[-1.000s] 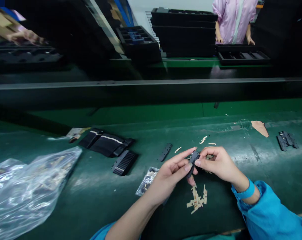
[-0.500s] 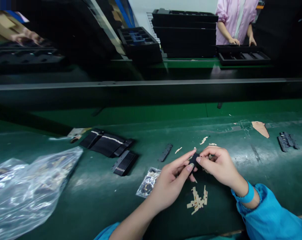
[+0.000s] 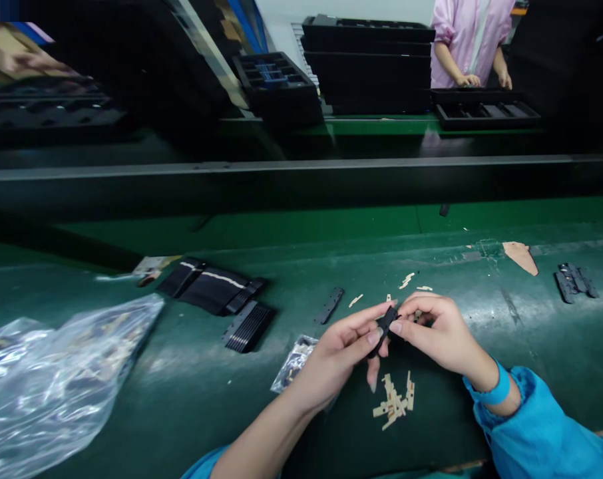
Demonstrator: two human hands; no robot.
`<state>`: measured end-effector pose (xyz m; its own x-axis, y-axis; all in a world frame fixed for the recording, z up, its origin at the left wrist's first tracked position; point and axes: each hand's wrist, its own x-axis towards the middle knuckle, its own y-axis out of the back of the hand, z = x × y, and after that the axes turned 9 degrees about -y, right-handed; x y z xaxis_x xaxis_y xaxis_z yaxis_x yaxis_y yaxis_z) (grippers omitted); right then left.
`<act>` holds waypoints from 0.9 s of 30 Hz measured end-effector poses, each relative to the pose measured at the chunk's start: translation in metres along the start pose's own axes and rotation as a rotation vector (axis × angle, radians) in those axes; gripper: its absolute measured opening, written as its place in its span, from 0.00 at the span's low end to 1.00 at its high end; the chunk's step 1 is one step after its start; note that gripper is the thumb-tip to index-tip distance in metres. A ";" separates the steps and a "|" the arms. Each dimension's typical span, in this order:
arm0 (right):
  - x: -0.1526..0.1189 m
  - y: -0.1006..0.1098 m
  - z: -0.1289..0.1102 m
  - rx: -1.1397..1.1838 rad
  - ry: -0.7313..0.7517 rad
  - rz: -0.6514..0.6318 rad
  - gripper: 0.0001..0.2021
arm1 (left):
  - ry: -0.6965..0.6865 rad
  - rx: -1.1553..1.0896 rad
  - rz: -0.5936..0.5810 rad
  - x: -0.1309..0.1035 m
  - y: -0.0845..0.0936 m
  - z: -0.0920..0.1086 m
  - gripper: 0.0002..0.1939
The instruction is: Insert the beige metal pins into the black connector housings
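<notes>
My left hand grips a small black plastic strip between thumb and fingers, tilted above the green bench. Fingertips of my right hand pinch the same strip at its upper right side; whether they also hold a tiny part is hidden. Just below my hands lies a small pile of cream-coloured flat pieces. A few more cream pieces are scattered beyond my fingers. Left of them rests a similar dark strip. Beside my left wrist is a small clear bag of parts, partly covered by the hand.
Stacked black strips and black flat parts lie to the left, near a large clear plastic bag. Dark assembled parts sit at right. A dark rail crosses behind; beyond it a person in pink handles a black tray.
The black strip has turned in my hands, so more of its length shows. My left hand's lower fingers have extended downward. My right hand stays nearly in place.
</notes>
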<state>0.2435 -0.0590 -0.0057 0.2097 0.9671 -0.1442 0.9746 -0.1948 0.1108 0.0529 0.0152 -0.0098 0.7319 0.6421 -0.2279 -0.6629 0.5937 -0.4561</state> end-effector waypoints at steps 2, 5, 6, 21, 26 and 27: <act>0.000 0.001 0.000 -0.025 0.007 0.032 0.09 | 0.027 -0.051 -0.005 0.001 0.001 0.001 0.28; 0.000 0.004 -0.001 -0.040 -0.004 0.089 0.09 | 0.053 -0.085 -0.011 0.002 0.001 0.002 0.28; 0.000 0.006 -0.001 -0.036 -0.006 0.094 0.09 | 0.058 -0.086 -0.016 0.002 0.001 0.002 0.28; 0.000 0.015 -0.008 0.042 -0.013 0.008 0.12 | 0.106 -0.129 -0.062 0.004 -0.002 0.003 0.21; 0.001 0.015 -0.008 0.046 -0.028 0.002 0.13 | 0.118 -0.121 -0.061 0.003 -0.003 0.004 0.22; 0.001 0.015 -0.008 0.044 -0.034 0.002 0.13 | 0.116 -0.116 -0.061 0.002 -0.003 0.004 0.23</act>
<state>0.2574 -0.0598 0.0042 0.2135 0.9607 -0.1773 0.9765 -0.2045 0.0676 0.0564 0.0165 -0.0058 0.7879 0.5423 -0.2920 -0.5993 0.5657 -0.5665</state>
